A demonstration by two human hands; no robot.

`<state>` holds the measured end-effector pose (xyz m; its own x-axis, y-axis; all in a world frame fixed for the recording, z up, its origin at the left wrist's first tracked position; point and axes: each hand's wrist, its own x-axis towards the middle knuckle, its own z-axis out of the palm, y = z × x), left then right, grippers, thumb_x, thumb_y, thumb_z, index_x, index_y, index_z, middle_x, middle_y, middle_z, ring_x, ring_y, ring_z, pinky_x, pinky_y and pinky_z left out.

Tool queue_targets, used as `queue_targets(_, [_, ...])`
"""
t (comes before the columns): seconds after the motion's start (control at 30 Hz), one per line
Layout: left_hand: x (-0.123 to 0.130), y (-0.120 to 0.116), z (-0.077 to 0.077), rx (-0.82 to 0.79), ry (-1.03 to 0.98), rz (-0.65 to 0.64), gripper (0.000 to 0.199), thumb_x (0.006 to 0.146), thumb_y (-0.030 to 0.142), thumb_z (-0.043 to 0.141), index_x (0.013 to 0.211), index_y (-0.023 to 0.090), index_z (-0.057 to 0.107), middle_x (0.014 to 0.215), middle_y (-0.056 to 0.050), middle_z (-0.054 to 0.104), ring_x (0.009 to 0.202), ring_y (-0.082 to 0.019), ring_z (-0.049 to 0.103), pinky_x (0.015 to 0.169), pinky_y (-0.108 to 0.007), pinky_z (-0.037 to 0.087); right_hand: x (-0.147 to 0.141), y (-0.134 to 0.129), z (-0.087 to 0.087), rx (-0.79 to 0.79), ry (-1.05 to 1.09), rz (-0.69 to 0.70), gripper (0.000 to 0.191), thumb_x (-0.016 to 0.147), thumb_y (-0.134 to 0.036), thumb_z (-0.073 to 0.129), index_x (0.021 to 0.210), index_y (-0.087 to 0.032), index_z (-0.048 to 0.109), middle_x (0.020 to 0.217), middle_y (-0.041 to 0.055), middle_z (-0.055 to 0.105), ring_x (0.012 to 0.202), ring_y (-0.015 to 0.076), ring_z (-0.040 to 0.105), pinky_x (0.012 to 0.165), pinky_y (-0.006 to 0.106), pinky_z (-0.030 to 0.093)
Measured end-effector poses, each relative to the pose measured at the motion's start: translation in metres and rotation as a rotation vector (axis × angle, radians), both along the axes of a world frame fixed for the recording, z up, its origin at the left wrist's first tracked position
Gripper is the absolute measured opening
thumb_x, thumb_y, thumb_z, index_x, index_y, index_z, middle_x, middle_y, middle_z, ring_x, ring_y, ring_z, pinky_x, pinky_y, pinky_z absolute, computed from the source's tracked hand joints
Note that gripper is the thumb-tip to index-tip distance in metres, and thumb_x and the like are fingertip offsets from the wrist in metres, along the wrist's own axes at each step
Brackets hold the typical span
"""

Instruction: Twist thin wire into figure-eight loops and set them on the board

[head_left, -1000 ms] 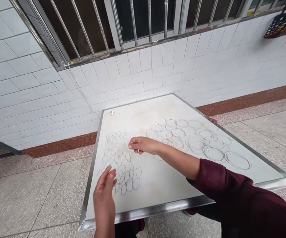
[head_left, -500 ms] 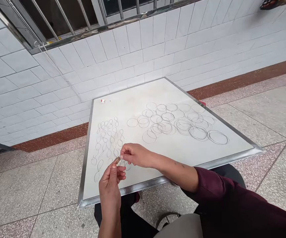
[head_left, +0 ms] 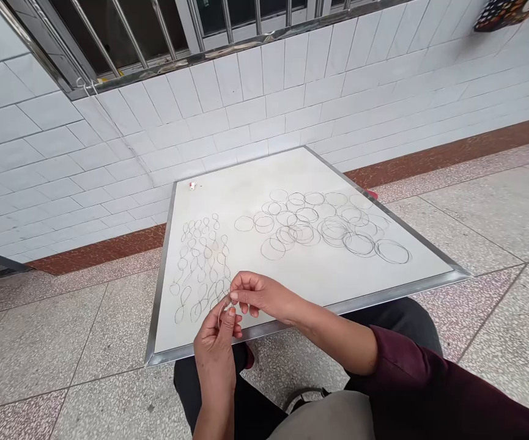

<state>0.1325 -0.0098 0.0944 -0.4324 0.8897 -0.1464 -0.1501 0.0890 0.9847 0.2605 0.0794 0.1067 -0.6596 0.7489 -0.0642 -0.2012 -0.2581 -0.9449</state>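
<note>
Brought together since a second ago, left hand (head_left: 214,348) and right hand (head_left: 264,298) meet above the table (head_left: 241,186)'s near edge, fingertips pinched closed on a thin loop (head_left: 219,319), seemingly to steady it between them.

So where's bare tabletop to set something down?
Far tabletop, between the small red-and-white item and the rings; near strip between rings and metal rim, right of the right hand. Crowded: left, figure-eight loops; right of centre, overlapping rings.
</note>
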Motion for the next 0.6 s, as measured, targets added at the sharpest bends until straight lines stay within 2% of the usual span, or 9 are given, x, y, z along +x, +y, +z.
queue_targets(0.13, [0.002,-0.004,0.002,-0.014,0.024,-0.012,0.046,0.079,0.043,0.074,0.118,0.018,0.070,0.076,0.000,0.063,0.063,-0.010,0.051,0.063,-0.023,0.046,0.007,-0.007,0.004,0.050,-0.046,-0.017,0.026,0.081,-0.042,0.069,0.085,-0.020,0.057,0.078,-0.0024,0.058,0.060,0.0087,0.051,0.050,0.021,0.037])
queue_targets(0.3, [0.008,-0.007,0.006,-0.044,0.123,-0.068,0.046,0.084,0.049,0.065,0.119,0.020,0.069,0.078,-0.001,0.065,0.067,-0.012,0.053,0.067,-0.025,0.047,0.010,-0.015,0.001,-0.130,0.063,0.020,0.027,0.077,-0.039,0.074,0.086,-0.019,0.058,0.075,-0.0020,0.061,0.062,0.0084,0.054,0.052,0.019,0.035])
queue_targets(0.37, [0.011,-0.009,0.007,-0.027,0.147,-0.091,0.044,0.086,0.051,0.062,0.118,0.021,0.069,0.079,-0.001,0.065,0.068,-0.012,0.052,0.067,-0.024,0.046,0.010,-0.018,-0.003,-0.153,0.096,-0.002,0.027,0.075,-0.037,0.077,0.085,-0.019,0.059,0.073,-0.0028,0.061,0.062,0.0083,0.054,0.052,0.020,0.034])
queue_targets(0.6, [0.016,-0.017,0.005,-0.036,0.132,-0.116,0.045,0.086,0.051,0.062,0.120,0.021,0.068,0.077,0.000,0.063,0.069,-0.013,0.052,0.067,-0.024,0.045,0.009,-0.032,-0.007,-0.077,0.135,-0.122,0.028,0.076,-0.040,0.076,0.085,-0.019,0.060,0.069,-0.0048,0.056,0.056,0.0072,0.047,0.050,0.020,0.033])
